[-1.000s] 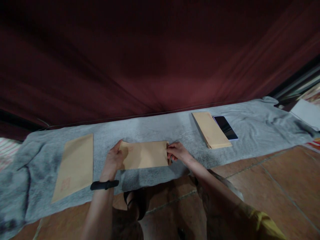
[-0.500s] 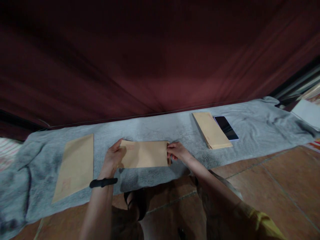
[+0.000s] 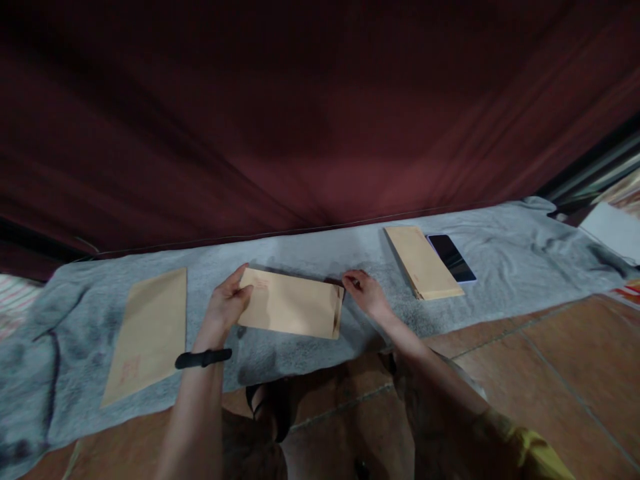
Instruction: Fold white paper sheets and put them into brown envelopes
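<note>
My left hand (image 3: 229, 303), with a black band at the wrist, grips the left end of a tan paper envelope (image 3: 293, 302), thumb on top. Red print shows near that end. The envelope is tilted, its right end lower, and the layers at that end stand slightly apart. Just off its upper right corner is my right hand (image 3: 367, 293), its fingers curled together and nothing visible in them. A larger tan envelope (image 3: 150, 330) with red print lies to the left. On the right, a stack of tan envelopes (image 3: 423, 262) lies beside a dark-screened phone (image 3: 451, 258).
A grey cloth (image 3: 310, 250) lies under everything, wrinkled at both ends. A dark red fabric surface (image 3: 320, 147) rises behind it. Brown floor tiles (image 3: 530, 360) run along the near side. A white sheet-like object (image 3: 613, 230) is at the far right.
My right hand has drawn back from the envelope's right end and risen slightly. The envelope has turned, its left end up and right end down, still in my left hand.
</note>
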A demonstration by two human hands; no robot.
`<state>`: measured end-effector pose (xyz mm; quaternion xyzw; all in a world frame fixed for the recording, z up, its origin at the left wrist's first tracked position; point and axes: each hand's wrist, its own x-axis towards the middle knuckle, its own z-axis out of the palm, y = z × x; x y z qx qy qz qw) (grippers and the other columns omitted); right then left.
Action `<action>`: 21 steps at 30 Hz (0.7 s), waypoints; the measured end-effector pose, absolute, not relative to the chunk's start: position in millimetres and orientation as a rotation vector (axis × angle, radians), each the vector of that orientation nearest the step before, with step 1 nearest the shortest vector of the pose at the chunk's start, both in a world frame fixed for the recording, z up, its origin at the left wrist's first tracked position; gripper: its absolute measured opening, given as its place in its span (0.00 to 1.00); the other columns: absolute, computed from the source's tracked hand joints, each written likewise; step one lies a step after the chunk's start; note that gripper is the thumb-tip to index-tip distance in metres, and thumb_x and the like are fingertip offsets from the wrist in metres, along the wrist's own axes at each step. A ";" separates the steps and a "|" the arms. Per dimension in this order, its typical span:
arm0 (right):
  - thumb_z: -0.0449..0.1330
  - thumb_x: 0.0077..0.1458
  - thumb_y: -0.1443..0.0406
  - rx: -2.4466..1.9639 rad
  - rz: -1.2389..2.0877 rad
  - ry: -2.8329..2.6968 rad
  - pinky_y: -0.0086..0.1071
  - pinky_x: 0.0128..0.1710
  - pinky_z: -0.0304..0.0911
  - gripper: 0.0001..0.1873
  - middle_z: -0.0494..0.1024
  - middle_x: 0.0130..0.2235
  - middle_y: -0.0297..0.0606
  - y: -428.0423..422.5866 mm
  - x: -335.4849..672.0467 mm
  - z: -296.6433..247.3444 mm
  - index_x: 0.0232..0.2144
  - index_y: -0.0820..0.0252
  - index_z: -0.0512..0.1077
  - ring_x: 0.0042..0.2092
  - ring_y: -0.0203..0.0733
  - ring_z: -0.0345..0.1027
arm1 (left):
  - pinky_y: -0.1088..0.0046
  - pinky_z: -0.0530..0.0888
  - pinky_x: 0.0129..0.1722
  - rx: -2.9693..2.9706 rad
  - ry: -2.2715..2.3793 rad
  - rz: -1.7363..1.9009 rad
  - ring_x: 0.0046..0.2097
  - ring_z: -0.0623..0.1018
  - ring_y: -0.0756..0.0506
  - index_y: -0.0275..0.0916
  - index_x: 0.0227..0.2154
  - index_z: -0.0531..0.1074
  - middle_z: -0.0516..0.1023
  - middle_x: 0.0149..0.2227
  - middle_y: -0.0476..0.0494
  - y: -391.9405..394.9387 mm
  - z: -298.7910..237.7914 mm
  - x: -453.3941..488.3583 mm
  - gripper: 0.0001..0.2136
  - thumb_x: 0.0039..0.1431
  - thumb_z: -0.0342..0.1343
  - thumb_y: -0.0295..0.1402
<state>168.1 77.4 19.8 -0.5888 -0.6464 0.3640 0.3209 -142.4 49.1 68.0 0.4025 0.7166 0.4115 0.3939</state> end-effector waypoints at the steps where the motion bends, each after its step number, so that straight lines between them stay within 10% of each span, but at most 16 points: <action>1: 0.59 0.59 0.64 -1.524 0.942 -1.733 0.31 0.42 0.66 0.09 0.79 0.41 0.38 77.6 167.1 19.2 0.40 0.56 0.79 0.38 0.40 0.72 | 0.78 0.66 0.24 1.030 1.749 1.066 0.24 0.69 0.52 0.37 0.65 0.63 0.76 0.27 0.52 49.7 68.5 -141.2 0.38 0.48 0.59 0.36; 11: 0.65 0.51 0.60 -1.384 1.526 -1.389 0.26 0.20 0.57 0.09 0.67 0.19 0.26 74.1 162.7 19.4 0.26 0.59 0.73 0.20 0.32 0.60 | 0.60 0.72 0.57 1.441 2.087 1.258 0.53 0.76 0.41 0.38 0.59 0.71 0.75 0.51 0.38 61.3 60.3 -142.8 0.27 0.55 0.58 0.34; 21: 0.74 0.40 0.58 -1.271 1.707 -0.877 0.28 0.25 0.72 0.20 0.76 0.28 0.31 52.9 170.8 23.9 0.32 0.58 0.71 0.25 0.35 0.70 | 0.54 0.64 0.65 2.258 1.478 0.816 0.66 0.66 0.40 0.47 0.63 0.64 0.66 0.65 0.41 12.1 45.8 -57.0 0.25 0.63 0.57 0.38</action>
